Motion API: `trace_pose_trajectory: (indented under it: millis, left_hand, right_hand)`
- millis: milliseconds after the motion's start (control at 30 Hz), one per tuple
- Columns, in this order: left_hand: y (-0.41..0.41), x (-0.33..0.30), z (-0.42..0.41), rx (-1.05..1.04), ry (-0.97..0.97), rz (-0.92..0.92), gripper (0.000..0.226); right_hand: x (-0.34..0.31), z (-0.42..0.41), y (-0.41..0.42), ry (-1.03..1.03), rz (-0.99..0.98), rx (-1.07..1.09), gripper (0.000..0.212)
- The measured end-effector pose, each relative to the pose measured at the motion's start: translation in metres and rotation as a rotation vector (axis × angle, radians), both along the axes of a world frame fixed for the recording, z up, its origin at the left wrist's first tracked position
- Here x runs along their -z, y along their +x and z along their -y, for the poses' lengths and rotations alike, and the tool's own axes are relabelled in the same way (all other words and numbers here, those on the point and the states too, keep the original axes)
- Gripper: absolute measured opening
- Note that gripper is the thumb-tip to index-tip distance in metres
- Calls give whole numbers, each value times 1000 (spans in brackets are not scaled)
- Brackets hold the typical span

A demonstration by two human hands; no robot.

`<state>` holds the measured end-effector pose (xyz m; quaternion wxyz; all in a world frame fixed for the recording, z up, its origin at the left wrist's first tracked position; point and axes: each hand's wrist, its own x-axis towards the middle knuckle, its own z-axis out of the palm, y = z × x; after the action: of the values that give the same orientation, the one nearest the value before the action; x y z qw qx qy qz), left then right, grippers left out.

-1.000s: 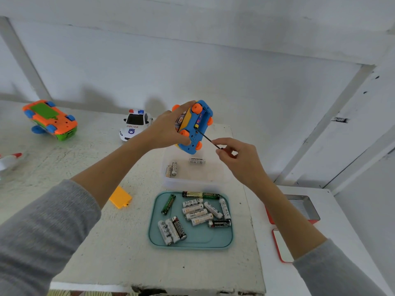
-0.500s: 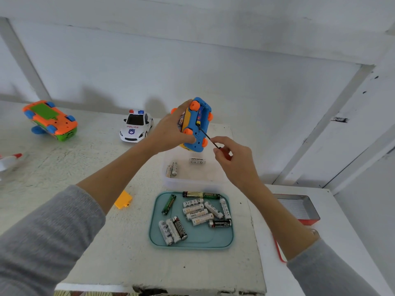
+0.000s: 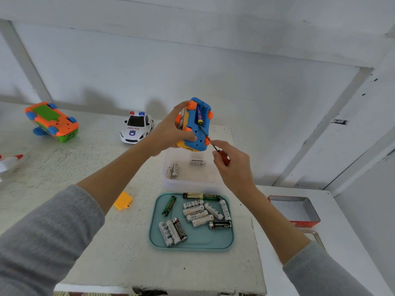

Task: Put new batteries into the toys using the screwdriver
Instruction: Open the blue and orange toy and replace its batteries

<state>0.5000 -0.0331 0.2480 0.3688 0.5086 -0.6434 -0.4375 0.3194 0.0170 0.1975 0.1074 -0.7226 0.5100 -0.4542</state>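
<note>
The left hand [image 3: 171, 133] held the blue toy car [image 3: 193, 124] up above the desk [image 3: 106, 253], belly turned toward the camera, its grip wrapped around the car's side with the thumb pressed on the underside. The battery bay lay open, and one battery [image 3: 199, 115] sat in it. The right hand [image 3: 232, 162] pinched the red handle of the screwdriver [image 3: 215, 146] between thumb and fingertips, a narrow grip closed on the tool, and the thin dark shaft reached up to the lower end of that battery. The step looked like prying the cell loose, though whether the tip actually touched it could not be told. The car seemed light, hard plastic with smooth, curved sides, so it would likely twist in the palm under a sideways push; holding it across the body between the orange wheels seemed the steadiest place. The screwdriver appeared slim and stiff, apt to skid off the rounded cell. Below, a teal tray [image 3: 192, 246] carried loose batteries [image 3: 196, 214], and a clear tub [image 3: 171, 184] beyond it held a few more. A yellow cover [image 3: 123, 200] lay on the desk left of the tray.
</note>
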Motion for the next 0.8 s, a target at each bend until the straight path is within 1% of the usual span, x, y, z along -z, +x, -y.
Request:
trace_pose_trajectory:
  millis: [200,267,400,433,667,800]
  left_hand:
    - [4,1,0,47,-4,67,80]
    - [6,2,1,58,-9,93,82]
    - [12,0,1,90,-90,286,91]
    - [14,-1,1,99,-101,307,92]
    - [20,1,4,124,-133,399,94]
    - [24,3,7,121,-145,392,92]
  right_hand:
    - [-5,-1,-10,73,-32,-43,25]
    - [-10,0,-12,137,-38,-81,24]
    - [-16,2,-25,229,26,-117,21]
    - [-17,3,-28,244,40,-112,21]
    - [-20,1,-38,292,46,-88,21]
    - [-20,0,-35,311,56,-98,21]
